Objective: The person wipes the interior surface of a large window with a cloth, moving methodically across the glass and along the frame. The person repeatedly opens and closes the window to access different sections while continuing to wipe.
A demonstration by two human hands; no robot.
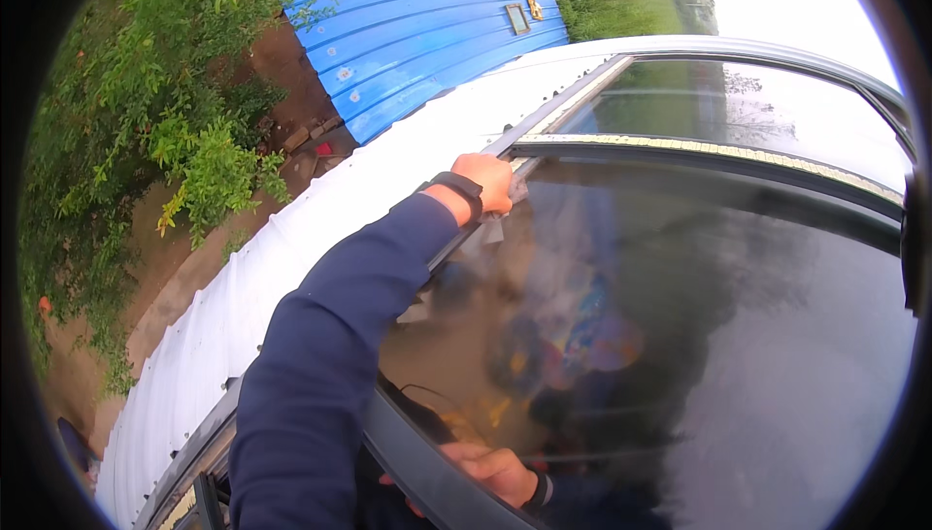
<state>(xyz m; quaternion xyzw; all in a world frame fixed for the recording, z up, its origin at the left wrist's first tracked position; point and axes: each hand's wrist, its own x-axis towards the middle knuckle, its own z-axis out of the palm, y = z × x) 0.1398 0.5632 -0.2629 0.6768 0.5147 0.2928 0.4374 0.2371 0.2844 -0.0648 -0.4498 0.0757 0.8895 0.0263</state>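
My left hand (484, 179), with a black band at the wrist, reaches up and curls over the side frame (445, 257) of a dark glass pane (619, 260), near its upper corner. Beside its fingers shows a small grey, mottled piece (518, 189); whether the hand holds it is unclear. My right hand (502, 473), also banded, is low in the picture by the dark grey lower frame bar (429, 461). It seems to lie behind the glass, with fingertips on the bar's other side. Its grip is partly hidden.
A cream, rough strip (699, 145) runs along the upper frame bar. White corrugated metal sheet (291, 260) borders the frame on the left, dotted with dark fasteners. Beyond are a blue metal sheet roof (429, 28), leafy shrubs (131, 93) and bare soil. Blurred shapes and sky reflections cover the glass.
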